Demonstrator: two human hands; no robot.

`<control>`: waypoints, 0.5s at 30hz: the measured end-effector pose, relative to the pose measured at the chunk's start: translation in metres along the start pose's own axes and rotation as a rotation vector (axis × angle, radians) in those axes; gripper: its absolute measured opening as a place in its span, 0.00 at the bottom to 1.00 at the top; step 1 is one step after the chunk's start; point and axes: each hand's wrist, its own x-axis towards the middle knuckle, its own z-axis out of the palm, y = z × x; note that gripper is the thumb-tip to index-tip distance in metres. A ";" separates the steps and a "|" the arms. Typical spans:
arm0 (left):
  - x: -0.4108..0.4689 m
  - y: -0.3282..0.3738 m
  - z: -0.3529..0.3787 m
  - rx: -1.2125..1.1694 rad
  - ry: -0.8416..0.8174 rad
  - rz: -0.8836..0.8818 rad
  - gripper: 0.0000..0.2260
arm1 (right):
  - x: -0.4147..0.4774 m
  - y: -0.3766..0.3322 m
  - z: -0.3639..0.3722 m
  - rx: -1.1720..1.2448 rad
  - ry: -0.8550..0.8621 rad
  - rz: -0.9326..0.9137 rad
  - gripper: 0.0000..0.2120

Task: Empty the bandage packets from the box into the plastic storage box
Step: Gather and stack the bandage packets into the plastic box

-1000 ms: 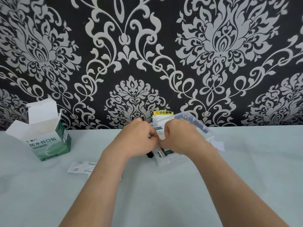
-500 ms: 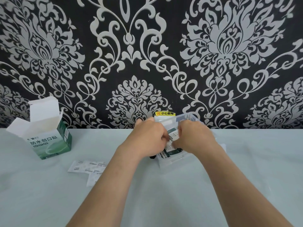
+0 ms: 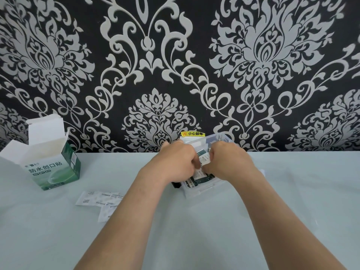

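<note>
A clear plastic storage box [image 3: 202,189] sits at the middle of the table near the wall, with green-and-white bandage packets [image 3: 196,179] inside. Above its opening, my left hand [image 3: 178,162] and my right hand [image 3: 227,162] both pinch a bandage packet [image 3: 203,158] between their fingertips. The green-and-white bandage box [image 3: 52,168] stands at the far left with its flaps open. A few white bandage packets [image 3: 99,198] lie flat on the table between that box and my left forearm.
The table [image 3: 292,201] is covered with a pale cloth and ends at a black-and-white patterned wall. A yellow label [image 3: 192,134] is stuck on the wall behind the storage box. A small black object [image 3: 176,185] lies at the storage box's left side.
My hands have drawn slightly apart, so the packet pinched between them shows more. More of the loose packets on the table have come into view beside my left forearm.
</note>
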 end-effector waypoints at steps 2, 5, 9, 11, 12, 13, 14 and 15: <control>-0.007 0.002 -0.007 -0.032 0.087 0.004 0.18 | 0.000 0.001 -0.004 0.045 0.029 -0.002 0.13; -0.025 -0.003 -0.028 -0.199 0.298 -0.011 0.19 | -0.004 -0.006 -0.020 0.263 0.109 -0.065 0.07; -0.058 -0.025 -0.048 -0.380 0.312 -0.060 0.17 | -0.021 -0.033 -0.039 0.543 0.077 -0.228 0.06; -0.073 -0.041 -0.048 -0.346 0.207 -0.091 0.16 | -0.030 -0.048 -0.037 0.605 0.019 -0.296 0.07; -0.081 -0.051 -0.045 -0.294 0.140 -0.112 0.15 | -0.034 -0.056 -0.035 0.620 -0.004 -0.326 0.07; -0.087 -0.061 -0.041 -0.233 0.068 -0.133 0.15 | -0.037 -0.064 -0.031 0.621 -0.029 -0.351 0.07; -0.092 -0.072 -0.036 -0.172 -0.002 -0.158 0.14 | -0.040 -0.071 -0.027 0.608 -0.055 -0.374 0.06; -0.098 -0.082 -0.031 -0.116 -0.066 -0.188 0.15 | -0.044 -0.079 -0.023 0.587 -0.086 -0.398 0.06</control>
